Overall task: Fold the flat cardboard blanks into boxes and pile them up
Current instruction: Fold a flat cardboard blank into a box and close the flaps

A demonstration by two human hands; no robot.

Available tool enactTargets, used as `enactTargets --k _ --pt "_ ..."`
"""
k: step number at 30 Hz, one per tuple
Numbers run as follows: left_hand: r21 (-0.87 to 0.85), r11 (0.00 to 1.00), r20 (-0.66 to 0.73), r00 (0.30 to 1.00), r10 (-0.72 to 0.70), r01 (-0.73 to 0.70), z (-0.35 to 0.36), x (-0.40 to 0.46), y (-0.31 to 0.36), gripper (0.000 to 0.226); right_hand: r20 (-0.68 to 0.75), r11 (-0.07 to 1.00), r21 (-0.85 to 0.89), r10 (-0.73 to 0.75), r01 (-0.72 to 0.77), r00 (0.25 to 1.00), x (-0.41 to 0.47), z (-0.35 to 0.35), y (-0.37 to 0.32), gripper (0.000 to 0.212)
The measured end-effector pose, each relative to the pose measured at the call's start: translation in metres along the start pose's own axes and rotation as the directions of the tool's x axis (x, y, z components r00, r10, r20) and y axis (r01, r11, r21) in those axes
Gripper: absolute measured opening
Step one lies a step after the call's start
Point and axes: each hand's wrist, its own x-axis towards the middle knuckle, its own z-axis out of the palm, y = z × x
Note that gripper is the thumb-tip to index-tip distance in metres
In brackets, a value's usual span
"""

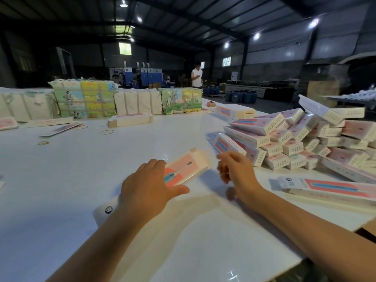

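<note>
Broadly, a white worktop [85, 180] fills the lower and middle frame inside a dim warehouse. Along its far edge, upper left, stand wrapped bundles [83, 100], some plain white, two printed in green and yellow. At right of frame a heap of folded boxes [295, 139] lies loosely piled, pink and white with dotted end panels. Lower right of the heap, a flat blank [325, 187] with a red and blue stripe lies alone near the worktop edge. A short stack of flat blanks [130, 120] sits centre-left, in front of the bundles, with more loose blanks further left. A person in a white sleeveless top [196, 75] stands beyond the worktop, upper centre.

Centre frame: a half-formed box [188, 167], pink face up, its far end flap open. The left hand [148, 190] lies over its near end, fingers spread and nearly straight, thumb along the near edge, pressing rather than gripping. The right hand [236, 171] hangs just right of the box, apart from it, fingers loosely curled and blurred, holding nothing.

Rubber bands [107, 132] lie scattered at left on the worktop.
</note>
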Motion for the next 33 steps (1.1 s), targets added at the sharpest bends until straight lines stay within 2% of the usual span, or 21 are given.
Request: enactTargets --k 2,6,9,12,14,15,17,18,23,27,30,33 --pt "-0.034 0.999 0.000 0.999 -0.036 0.036 -0.002 0.000 -0.001 0.067 -0.077 0.987 -0.060 -0.154 0.150 0.985 -0.001 -0.005 -0.001 0.023" --pt "0.011 0.999 0.004 0.999 -0.037 0.037 -0.003 -0.003 0.006 0.066 0.159 0.926 -0.217 -0.278 0.308 0.947 -0.017 0.012 0.000 0.022" --pt "0.082 0.997 -0.008 1.000 -0.008 0.009 -0.002 -0.006 0.014 0.065 0.279 0.834 -0.338 -0.354 0.437 0.893 -0.024 0.018 0.002 0.018" --pt "0.122 0.992 0.007 1.000 0.003 -0.004 0.000 -0.008 0.017 0.066 0.276 0.860 -0.313 -0.324 0.403 0.905 -0.023 0.014 0.000 0.030" --pt "0.140 0.990 0.019 1.000 0.007 -0.010 0.001 -0.008 0.019 0.067 0.259 0.917 -0.235 -0.262 0.324 0.930 -0.023 0.015 -0.001 0.019" --pt "0.151 0.988 0.023 1.000 0.008 -0.011 0.001 -0.007 0.019 0.068 0.249 0.940 -0.203 -0.220 0.273 0.943 -0.022 0.016 0.000 0.021" --pt "0.176 0.984 0.032 0.999 0.009 -0.014 0.001 -0.007 0.020 0.069 0.254 0.962 -0.186 -0.150 0.200 0.956 -0.021 0.017 0.001 0.039" --pt "0.188 0.982 0.036 0.999 0.009 -0.015 0.002 -0.008 0.021 0.069 0.271 0.958 -0.209 -0.138 0.198 0.953 -0.021 0.017 0.001 0.039" --pt "0.199 0.980 0.030 1.000 0.004 -0.010 0.003 -0.009 0.021 0.069 0.297 0.913 -0.300 -0.184 0.275 0.937 -0.024 0.017 -0.001 0.017" --pt "0.223 0.972 0.042 0.997 0.066 -0.074 0.004 -0.010 0.020 0.069 0.371 0.837 -0.423 -0.189 0.347 0.909 -0.027 0.017 -0.002 0.019" --pt "0.226 0.969 0.053 0.995 0.088 -0.098 0.005 -0.012 0.019 0.071 0.407 0.816 -0.444 -0.184 0.370 0.895 -0.028 0.015 -0.002 0.021" --pt "0.200 0.975 0.028 0.995 0.096 -0.100 0.004 -0.012 0.022 0.070 0.402 0.752 -0.484 -0.262 0.446 0.877 -0.027 0.015 -0.003 0.020"
